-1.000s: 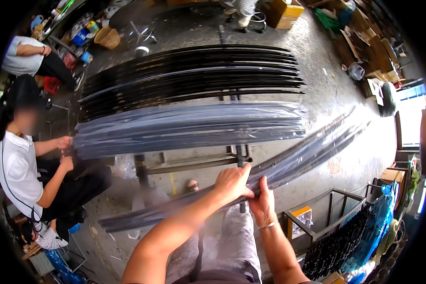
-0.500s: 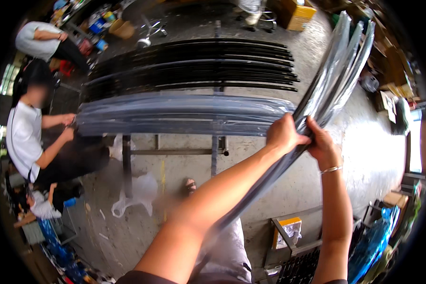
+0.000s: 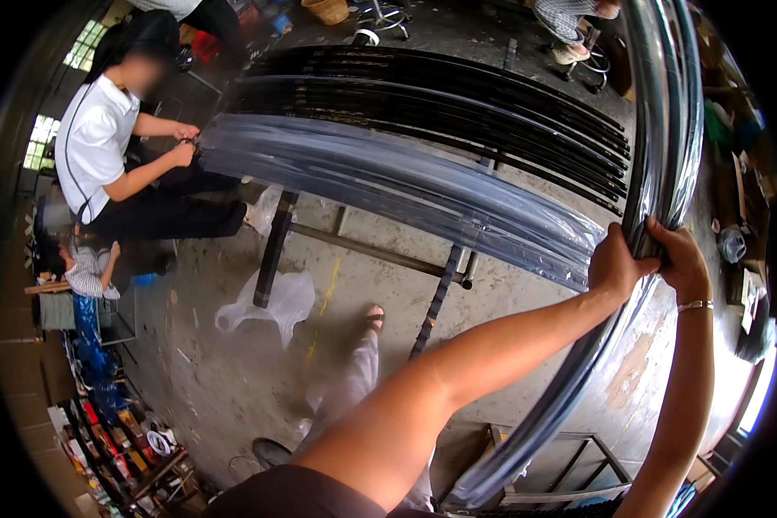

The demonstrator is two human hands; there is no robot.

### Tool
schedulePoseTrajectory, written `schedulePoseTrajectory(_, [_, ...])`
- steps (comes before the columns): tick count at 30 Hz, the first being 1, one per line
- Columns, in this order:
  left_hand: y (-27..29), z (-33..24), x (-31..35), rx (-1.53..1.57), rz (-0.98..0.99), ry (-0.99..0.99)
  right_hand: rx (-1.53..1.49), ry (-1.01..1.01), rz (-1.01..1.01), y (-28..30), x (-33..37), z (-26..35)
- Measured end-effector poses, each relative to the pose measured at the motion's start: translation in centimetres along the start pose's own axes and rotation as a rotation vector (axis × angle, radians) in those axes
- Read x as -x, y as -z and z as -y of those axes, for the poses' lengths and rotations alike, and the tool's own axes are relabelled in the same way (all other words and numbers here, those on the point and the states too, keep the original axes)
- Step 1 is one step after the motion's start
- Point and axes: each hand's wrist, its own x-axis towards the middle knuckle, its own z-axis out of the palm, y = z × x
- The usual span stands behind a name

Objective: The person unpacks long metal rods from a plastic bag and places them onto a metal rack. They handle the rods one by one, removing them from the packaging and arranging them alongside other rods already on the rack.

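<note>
My left hand (image 3: 615,263) and my right hand (image 3: 680,259) are close together, fingers wrapped round a bundle of long dark rods (image 3: 652,147) in clear plastic sleeves. The bundle rises past the top right of the picture, and its lower end comes down by my legs. To the left of my hands, more plastic-sleeved rods (image 3: 406,186) lie across a metal rack (image 3: 380,255). Bare black rods (image 3: 440,95) lie side by side beyond them. My left hand is nearest the right ends of the sleeved rods; I cannot tell whether it touches them.
A co-worker in a white shirt (image 3: 104,142) sits at the rack's left end, both hands at the sleeved rods' tips. A white plastic bag (image 3: 276,302) lies on the floor. Low metal frames (image 3: 578,466) stand at lower right. A wheeled stool (image 3: 384,17) stands at the back.
The view has swung, so the rack now slants down to the right. My hands and the bundle appear farther right, and the bundle's upper part looks more upright. Both hands keep their grip.
</note>
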Motion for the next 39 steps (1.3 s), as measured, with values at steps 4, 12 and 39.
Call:
schedulePoseTrajectory(4, [-0.8,1.7,2.2,0.252,-0.132,-0.006,0.083,0.002,0.185,-1.6,0.5,0.4])
schedulePoseTrajectory(12, [1.5,6.0,10.5,0.463,-0.271,0.282,0.704,-0.236,0.197,-9.1,3.1,-2.6])
schedulePoseTrajectory(39, [30.6,19.6,4.3,0.65,-1.093,0.245,1.129,-0.014,1.023,-46.6,-13.6,-19.3])
